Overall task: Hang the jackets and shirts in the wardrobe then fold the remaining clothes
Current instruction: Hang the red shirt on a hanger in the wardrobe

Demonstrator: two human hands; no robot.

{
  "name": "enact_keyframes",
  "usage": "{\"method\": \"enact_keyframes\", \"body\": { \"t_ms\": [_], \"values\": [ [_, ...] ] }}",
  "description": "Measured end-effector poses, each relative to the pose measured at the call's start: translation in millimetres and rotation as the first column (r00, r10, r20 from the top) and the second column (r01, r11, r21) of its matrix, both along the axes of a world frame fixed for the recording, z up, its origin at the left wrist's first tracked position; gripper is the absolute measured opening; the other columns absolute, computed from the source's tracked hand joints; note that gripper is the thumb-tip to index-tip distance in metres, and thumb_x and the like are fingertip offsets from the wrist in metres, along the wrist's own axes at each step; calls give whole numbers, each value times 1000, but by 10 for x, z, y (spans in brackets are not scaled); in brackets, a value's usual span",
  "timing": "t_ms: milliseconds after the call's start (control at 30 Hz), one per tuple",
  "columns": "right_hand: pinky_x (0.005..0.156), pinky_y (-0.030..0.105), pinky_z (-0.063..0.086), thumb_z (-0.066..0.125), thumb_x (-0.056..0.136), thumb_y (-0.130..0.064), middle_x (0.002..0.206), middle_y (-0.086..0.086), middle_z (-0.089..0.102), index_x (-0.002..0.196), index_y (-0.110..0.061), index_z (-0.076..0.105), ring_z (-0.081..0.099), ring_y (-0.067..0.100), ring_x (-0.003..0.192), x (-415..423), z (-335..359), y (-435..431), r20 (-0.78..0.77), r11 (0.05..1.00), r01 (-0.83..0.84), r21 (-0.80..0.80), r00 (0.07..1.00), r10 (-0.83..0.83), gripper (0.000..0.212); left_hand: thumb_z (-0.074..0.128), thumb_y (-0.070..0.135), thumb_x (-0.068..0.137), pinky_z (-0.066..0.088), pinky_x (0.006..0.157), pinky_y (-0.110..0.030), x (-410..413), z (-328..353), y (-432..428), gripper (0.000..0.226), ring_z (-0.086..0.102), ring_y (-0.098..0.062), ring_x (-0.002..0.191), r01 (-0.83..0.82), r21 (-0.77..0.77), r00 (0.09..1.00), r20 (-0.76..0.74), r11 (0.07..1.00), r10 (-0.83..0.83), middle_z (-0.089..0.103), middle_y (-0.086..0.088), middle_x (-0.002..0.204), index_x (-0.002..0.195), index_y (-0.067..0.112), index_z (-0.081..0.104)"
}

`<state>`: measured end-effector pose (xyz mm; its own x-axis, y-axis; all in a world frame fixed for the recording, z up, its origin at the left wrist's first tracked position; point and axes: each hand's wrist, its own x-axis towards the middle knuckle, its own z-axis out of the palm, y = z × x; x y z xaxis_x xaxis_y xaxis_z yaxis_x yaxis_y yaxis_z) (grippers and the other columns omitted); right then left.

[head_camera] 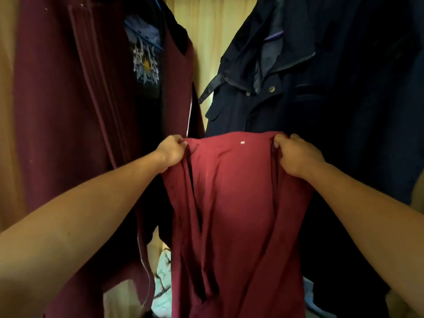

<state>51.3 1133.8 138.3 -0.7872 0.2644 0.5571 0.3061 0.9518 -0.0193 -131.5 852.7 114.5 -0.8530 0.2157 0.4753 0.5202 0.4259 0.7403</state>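
Observation:
A red shirt (pixel 234 203) hangs down in front of me, held up by its top edge inside the wardrobe. My left hand (pixel 171 152) grips its upper left corner. At the upper right corner my right hand (pixel 296 154) holds the cloth with curled fingers. A small white tag shows near the top edge between my hands. Whether a hanger is inside the shirt cannot be seen.
A maroon jacket (pixel 68 111) with a zip hangs at the left, with a dark printed garment (pixel 146 60) inside it. A navy jacket (pixel 309 83) hangs at the right. The wooden wardrobe back (pixel 206 26) shows between them. Pale cloth (pixel 163 283) lies at the bottom.

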Motion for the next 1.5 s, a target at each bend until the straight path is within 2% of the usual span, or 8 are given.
{"method": "enact_keyframes", "body": {
  "t_ms": [333,667,800,1033,1167,1267,1367,1500],
  "values": [
    [66,36,52,50,90,-9,119,7,48,125,-24,45,61,29,91,12,-1822,-252,296,982,75,-172,955,-21,39,47,20,102,47,91,-31,-47,-2007,273,20,63,-34,109,152,-355,968,240,922,-67,68,-17,115,102,12,65],
    [91,43,53,53,94,-18,133,11,52,143,-23,37,59,34,117,162,-3222,-98,541,943,255,-214,835,-103,52,44,23,103,45,89,-35,-20,-3339,486,27,59,-36,113,348,-525,900,418,777,-120,65,-18,123,111,7,64],
    [96,45,52,50,95,-17,145,8,49,149,-24,33,57,30,124,340,-3607,-111,635,926,292,-240,769,-78,57,39,28,106,43,99,-36,109,-3633,511,39,55,-35,124,401,-556,876,464,728,-128,58,-19,137,134,8,58],
    [116,41,36,40,104,-24,159,10,35,156,-18,31,40,31,142,439,-3301,-415,723,854,413,-318,688,-63,54,54,31,98,44,75,-31,345,-3407,461,41,60,-30,102,474,-610,851,502,635,-153,63,-18,122,128,4,57],
    [84,24,40,47,103,-29,133,14,59,133,-7,57,59,27,109,546,-2768,-848,779,843,363,-398,619,102,39,60,37,96,45,83,-32,463,-2884,403,53,59,-32,115,466,-662,873,451,587,-186,60,-17,131,133,1,54],
    [78,32,53,55,100,-45,116,13,62,131,-12,58,64,29,98,647,-2297,-1141,793,824,351,-445,581,181,45,61,36,96,43,83,-29,585,-2411,322,37,56,-23,102,465,-724,884,416,509,-216,59,-16,117,115,5,62],
    [83,49,61,56,99,-47,119,12,60,130,-16,56,66,31,102,683,-1735,-1276,691,796,300,-526,696,195,44,64,38,93,43,77,-27,651,-1893,239,25,52,-20,87,437,-742,900,359,508,-248,53,-5,94,86,14,57],
    [79,46,62,54,99,-48,101,5,61,126,-17,58,67,27,98,730,-902,-1339,576,881,181,-438,809,120,41,63,42,95,56,94,-41,797,-1038,102,41,65,-24,103,400,-759,914,290,513,-284,67,-5,115,116,7,68]
  ]
}}
